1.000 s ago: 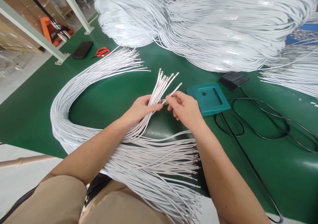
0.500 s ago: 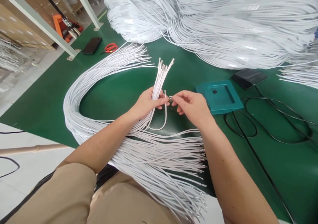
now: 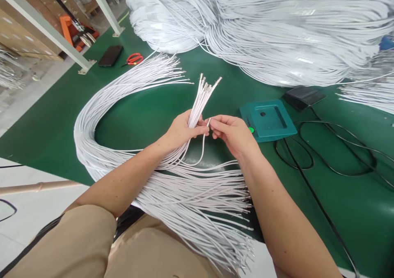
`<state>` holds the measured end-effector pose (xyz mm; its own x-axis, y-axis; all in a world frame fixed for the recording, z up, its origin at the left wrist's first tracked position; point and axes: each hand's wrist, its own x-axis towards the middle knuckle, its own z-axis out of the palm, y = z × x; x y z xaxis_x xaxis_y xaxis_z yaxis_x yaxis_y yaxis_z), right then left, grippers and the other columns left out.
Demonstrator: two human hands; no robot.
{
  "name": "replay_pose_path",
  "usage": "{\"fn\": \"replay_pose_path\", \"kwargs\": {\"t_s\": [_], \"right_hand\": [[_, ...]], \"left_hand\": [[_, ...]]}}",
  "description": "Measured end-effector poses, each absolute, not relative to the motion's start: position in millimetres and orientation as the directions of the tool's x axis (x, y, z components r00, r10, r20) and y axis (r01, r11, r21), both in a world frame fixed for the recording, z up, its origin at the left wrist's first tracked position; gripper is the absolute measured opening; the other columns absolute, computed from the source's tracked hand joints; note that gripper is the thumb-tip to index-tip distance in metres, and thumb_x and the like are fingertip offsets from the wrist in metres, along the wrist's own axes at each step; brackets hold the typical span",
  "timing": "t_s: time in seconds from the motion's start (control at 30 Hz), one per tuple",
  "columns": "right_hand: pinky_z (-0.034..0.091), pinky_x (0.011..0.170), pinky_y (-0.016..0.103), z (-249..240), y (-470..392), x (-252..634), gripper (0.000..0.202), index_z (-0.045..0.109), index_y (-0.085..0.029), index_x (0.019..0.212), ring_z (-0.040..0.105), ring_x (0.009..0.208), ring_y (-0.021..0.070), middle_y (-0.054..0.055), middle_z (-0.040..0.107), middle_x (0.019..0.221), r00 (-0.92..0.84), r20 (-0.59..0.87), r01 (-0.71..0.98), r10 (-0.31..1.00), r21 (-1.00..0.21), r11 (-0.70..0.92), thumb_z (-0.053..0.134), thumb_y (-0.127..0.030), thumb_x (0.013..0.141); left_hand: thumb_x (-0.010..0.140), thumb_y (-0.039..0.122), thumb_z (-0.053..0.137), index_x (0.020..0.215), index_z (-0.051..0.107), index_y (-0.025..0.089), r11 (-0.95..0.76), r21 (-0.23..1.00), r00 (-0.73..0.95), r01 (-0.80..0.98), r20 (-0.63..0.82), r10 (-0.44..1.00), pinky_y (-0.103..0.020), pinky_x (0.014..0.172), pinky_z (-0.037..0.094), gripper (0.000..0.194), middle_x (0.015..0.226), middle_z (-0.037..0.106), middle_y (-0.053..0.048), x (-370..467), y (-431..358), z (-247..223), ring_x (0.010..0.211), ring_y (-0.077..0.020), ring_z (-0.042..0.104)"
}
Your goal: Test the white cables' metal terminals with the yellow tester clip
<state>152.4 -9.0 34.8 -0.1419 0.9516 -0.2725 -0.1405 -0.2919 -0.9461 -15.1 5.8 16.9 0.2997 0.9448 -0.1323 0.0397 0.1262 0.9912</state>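
The left hand [image 3: 180,131], at the centre of the frame, is found wrapped about a clutch of white wires [image 3: 199,107]; the grip is narrow, with the thumb laid across the front of the wires. The clutch is held upright with a slight lean to the right, its metal-tipped ends fanned above the fist. By the right hand [image 3: 235,136], just right of centre, a single white wire [image 3: 203,144] is pinched near its tip between thumb and forefinger (the exact contact is partly hidden by the fingers). The fingertips of both hands are brought close together, and a slack loop is formed by the single wire below them.

A thick bundle of white wires [image 3: 84,126] is curved across the left of the frame; its tipped ends are spread at upper centre, and more ends are fanned at lower centre, beneath the forearms. A teal device [image 3: 287,133], on which a green light [image 3: 251,130] is seen, is placed right of the right hand. A black box [image 3: 304,99] is set near it, toward the upper right. Red-handled snips [image 3: 134,59] are noted at upper left on the green tabletop [image 3: 147,118]. Large white coils [image 3: 295,40] are stacked along the top.
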Motion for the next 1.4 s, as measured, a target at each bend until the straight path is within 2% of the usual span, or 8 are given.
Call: {"fn": "replay_pose_path", "kwargs": {"t_s": [0.13, 0.37, 0.73, 0.93, 1.13, 1.2, 1.3, 1.4], "right_hand": [[0.037, 0.052, 0.023, 33.1, -7.0, 151.4, 0.019, 0.061, -0.016, 0.06, 0.044, 0.052, 0.0077, -0.005, 0.047, 0.053, -0.175, -0.342, -0.24, 0.923, -0.895, -0.377, 0.073, -0.029, 0.067], [0.036, 0.053, 0.024, 32.5, -6.8, 147.7, 0.038, 0.061, -0.017, 0.065, 0.044, 0.051, 0.0088, -0.006, 0.039, 0.052, -0.217, -0.302, -0.238, 0.928, -0.906, -0.351, 0.072, -0.053, 0.073], [0.041, 0.059, 0.024, 31.1, -7.6, 157.2, 0.032, 0.067, -0.016, 0.074, 0.049, 0.062, 0.0092, -0.003, 0.053, 0.066, -0.301, -0.315, -0.304, 0.9, -0.863, -0.404, 0.078, -0.046, 0.07], [0.045, 0.065, 0.026, 36.6, -12.8, 147.3, 0.019, 0.073, -0.016, 0.078, 0.05, 0.061, 0.009, 0.001, 0.067, 0.074, -0.033, -0.201, -0.088, 0.979, -0.975, -0.203, 0.074, -0.034, 0.071], [0.044, 0.063, 0.029, 32.4, -13.2, 144.2, 0.015, 0.067, -0.017, 0.072, 0.052, 0.06, 0.0125, 0.0, 0.063, 0.066, 0.054, -0.096, 0.226, 0.994, -0.968, -0.106, 0.063, -0.031, 0.078], [0.042, 0.065, 0.03, 29.6, -14.8, 142.9, 0.018, 0.064, -0.018, 0.07, 0.053, 0.063, 0.0144, 0.002, 0.062, 0.068, 0.055, 0.052, 0.455, 0.997, -0.89, 0.021, 0.057, -0.028, 0.084], [0.04, 0.069, 0.032, 26.8, -17.5, 142.1, 0.027, 0.062, -0.018, 0.074, 0.055, 0.074, 0.0182, 0.007, 0.063, 0.08, -0.099, 0.333, 0.798, 0.938, -0.536, 0.274, 0.042, -0.021, 0.092], [0.039, 0.071, 0.033, 27.2, -16.0, 149.2, 0.033, 0.064, -0.017, 0.08, 0.056, 0.079, 0.0209, 0.01, 0.064, 0.085, -0.319, 0.38, 0.875, 0.868, -0.233, 0.424, 0.035, -0.021, 0.096]], "left_hand": [[0.067, 0.025, 0.081, 0.085, 0.05, 0.016, 0.122, 0.992, 0.278, -0.009, -0.115, 0.954, -0.023, 0.061, 0.05, 0.037, 0.075, 0.064, 0.002, -13.1, 3.5, 17.6, 0.066, -0.0124, 0.068], [0.069, 0.024, 0.08, 0.084, 0.05, 0.015, 0.093, 0.992, 0.343, -0.082, -0.059, 0.937, -0.031, 0.074, 0.056, 0.034, 0.073, 0.066, 0.001, -7.6, -3.1, 17.8, 0.067, -0.0134, 0.068], [0.073, 0.027, 0.077, 0.085, 0.052, 0.016, 0.042, 0.999, 0.3, -0.025, -0.032, 0.953, -0.028, 0.071, 0.055, 0.03, 0.079, 0.065, 0.001, -13.0, 0.2, 14.1, 0.07, -0.0126, 0.068], [0.074, 0.028, 0.077, 0.106, 0.06, 0.016, 0.035, 0.999, 0.299, -0.005, -0.032, 0.954, -0.021, 0.06, 0.049, 0.038, 0.085, 0.065, -0.001, -14.7, 1.2, 16.7, 0.071, -0.0107, 0.064], [0.075, 0.026, 0.075, 0.114, 0.065, 0.015, 0.177, 0.983, 0.387, -0.055, -0.142, 0.911, -0.022, 0.066, 0.051, 0.041, 0.086, 0.068, -0.003, -15.2, 3.2, 15.1, 0.074, -0.0105, 0.063], [0.073, 0.025, 0.077, 0.111, 0.066, 0.014, 0.253, 0.962, 0.4, -0.103, -0.193, 0.896, -0.022, 0.066, 0.051, 0.041, 0.086, 0.069, -0.003, -15.4, 5.0, 14.0, 0.074, -0.0103, 0.064], [0.07, 0.019, 0.078, 0.104, 0.066, 0.013, 0.356, 0.922, 0.381, -0.154, -0.277, 0.882, -0.02, 0.063, 0.049, 0.036, 0.083, 0.069, -0.003, -15.2, 7.7, 13.8, 0.068, -0.0084, 0.064], [0.069, 0.017, 0.079, 0.101, 0.066, 0.012, 0.392, 0.909, 0.349, -0.141, -0.325, 0.879, -0.018, 0.055, 0.044, 0.035, 0.079, 0.068, -0.002, -14.0, 9.9, 14.9, 0.068, -0.0091, 0.065]]}}
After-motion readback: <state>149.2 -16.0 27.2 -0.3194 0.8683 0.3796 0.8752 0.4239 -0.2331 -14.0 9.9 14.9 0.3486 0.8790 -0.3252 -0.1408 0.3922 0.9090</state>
